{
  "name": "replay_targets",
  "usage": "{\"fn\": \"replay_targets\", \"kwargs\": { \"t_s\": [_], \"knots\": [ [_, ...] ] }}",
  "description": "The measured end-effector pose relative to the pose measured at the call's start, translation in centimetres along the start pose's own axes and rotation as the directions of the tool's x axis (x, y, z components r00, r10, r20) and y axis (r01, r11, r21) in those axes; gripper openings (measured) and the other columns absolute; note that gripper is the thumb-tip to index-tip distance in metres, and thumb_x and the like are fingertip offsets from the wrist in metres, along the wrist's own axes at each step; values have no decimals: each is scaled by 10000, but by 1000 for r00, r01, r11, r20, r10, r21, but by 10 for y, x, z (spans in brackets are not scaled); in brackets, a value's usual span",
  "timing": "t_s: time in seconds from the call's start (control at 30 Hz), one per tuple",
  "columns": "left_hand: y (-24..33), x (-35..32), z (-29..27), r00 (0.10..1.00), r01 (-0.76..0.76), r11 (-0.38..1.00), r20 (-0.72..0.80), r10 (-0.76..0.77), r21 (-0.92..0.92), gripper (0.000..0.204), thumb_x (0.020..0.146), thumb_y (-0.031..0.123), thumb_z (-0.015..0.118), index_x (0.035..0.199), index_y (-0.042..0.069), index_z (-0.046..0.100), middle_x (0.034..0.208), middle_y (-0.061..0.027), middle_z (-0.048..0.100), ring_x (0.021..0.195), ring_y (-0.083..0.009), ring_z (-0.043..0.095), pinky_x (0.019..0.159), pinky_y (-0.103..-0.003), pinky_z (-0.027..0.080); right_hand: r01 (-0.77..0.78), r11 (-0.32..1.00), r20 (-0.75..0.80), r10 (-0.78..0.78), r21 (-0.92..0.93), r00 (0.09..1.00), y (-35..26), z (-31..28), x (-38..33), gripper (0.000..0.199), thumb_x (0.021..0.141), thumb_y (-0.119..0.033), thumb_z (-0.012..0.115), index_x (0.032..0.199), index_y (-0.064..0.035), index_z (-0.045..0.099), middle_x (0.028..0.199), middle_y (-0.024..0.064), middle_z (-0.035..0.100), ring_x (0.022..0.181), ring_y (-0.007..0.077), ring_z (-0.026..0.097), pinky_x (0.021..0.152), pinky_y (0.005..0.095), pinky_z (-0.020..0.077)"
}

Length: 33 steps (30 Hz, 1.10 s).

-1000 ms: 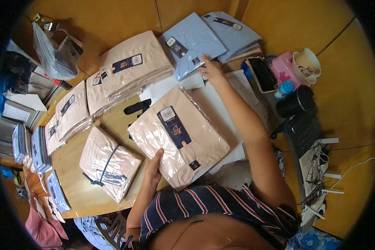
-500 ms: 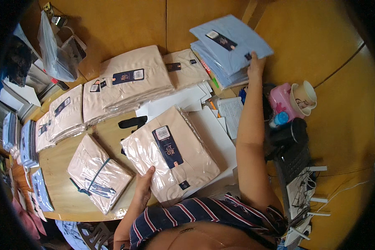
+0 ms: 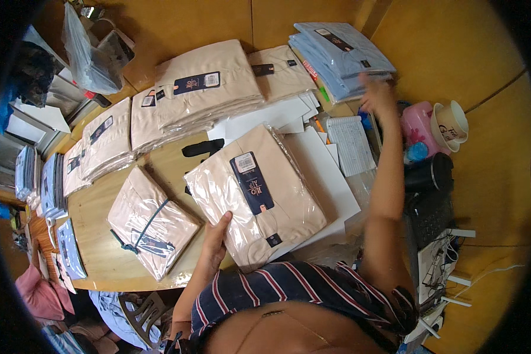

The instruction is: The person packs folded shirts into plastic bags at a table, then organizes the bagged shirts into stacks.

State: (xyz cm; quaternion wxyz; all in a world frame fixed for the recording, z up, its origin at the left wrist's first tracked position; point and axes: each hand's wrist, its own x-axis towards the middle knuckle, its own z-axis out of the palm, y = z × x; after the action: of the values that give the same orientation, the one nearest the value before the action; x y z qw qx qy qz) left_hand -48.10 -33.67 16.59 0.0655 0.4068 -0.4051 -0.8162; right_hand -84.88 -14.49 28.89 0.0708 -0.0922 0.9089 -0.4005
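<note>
Left hand (image 3: 215,239) grips the near edge of a beige folded shirt in a clear plastic bag (image 3: 256,197), thumb on top, fingers under. The bagged shirt lies flat at the middle of the wooden table (image 3: 100,206), partly over white card sheets (image 3: 321,171). A dark blue rectangular label with a white tag sits on its upper face, running along the length of the pack.

Right hand (image 3: 376,97) is stretched far out, touching the near edge of a stack of light blue folded shirts in clear bags (image 3: 342,59) at the table's far right. Motion blur there; cannot tell whether the hand is open or closed on the stack. Each blue pack carries a dark strip label.

Just left of the held pack, apart from it: a second beige bagged shirt with a teal cord across it (image 3: 150,221), near the table's front edge. A bare strip of wood shows between the 2 packs.

Far side: a row of beige bagged shirt stacks (image 3: 206,88), dark blue labels facing up, running leftward toward the table's left edge.

Right edge is crowded: a pink container (image 3: 418,124), a cream mug (image 3: 451,124), a ruled white notepad (image 3: 351,144).
</note>
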Motion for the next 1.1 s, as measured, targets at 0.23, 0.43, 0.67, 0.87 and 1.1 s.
{"fn": "replay_targets", "kwargs": {
  "t_s": [0.23,0.43,0.67,0.87,1.1],
  "knots": [
    [12,-1,13,995,80,997,60,-80,-11,579,696,221,624,1126,-35,331,1026,-138,486,898,-223,508,737,-333,439,-247,921,733,-58,301,677,71,118,-155,665,752,-439,501,1179,22,285,1113,153,395,1075,219,340,908,315,268],
    [50,-46,58,990,-136,987,57,131,87,524,705,192,616,1106,-26,360,1023,-124,491,913,-205,494,792,-312,399,-213,794,627,-251,569,738,27,63,-160,725,676,-209,655,1208,22,220,1186,163,325,1111,191,290,913,293,264],
    [155,24,216,819,-277,960,510,262,-47,437,719,153,589,1070,-21,395,972,-112,516,858,-201,523,737,-311,443,566,729,-129,-565,385,815,-33,-66,-61,789,625,-223,667,1244,-54,207,1269,126,235,1155,214,242,962,309,164],
    [192,153,357,648,-245,933,672,359,-263,392,698,237,608,973,-5,467,872,-132,555,758,-231,550,687,-381,461,579,800,62,-593,155,803,-38,-133,93,546,725,-244,572,1205,-123,341,1228,84,336,1129,202,297,933,302,233],
    [163,228,391,985,-174,941,42,170,290,919,564,415,689,1187,-33,185,1262,-187,139,1146,-344,206,891,-495,263,331,943,301,-311,-19,902,31,-75,209,442,791,-239,485,1206,-165,351,1262,76,294,1122,220,320,915,321,274]
  ]
}}
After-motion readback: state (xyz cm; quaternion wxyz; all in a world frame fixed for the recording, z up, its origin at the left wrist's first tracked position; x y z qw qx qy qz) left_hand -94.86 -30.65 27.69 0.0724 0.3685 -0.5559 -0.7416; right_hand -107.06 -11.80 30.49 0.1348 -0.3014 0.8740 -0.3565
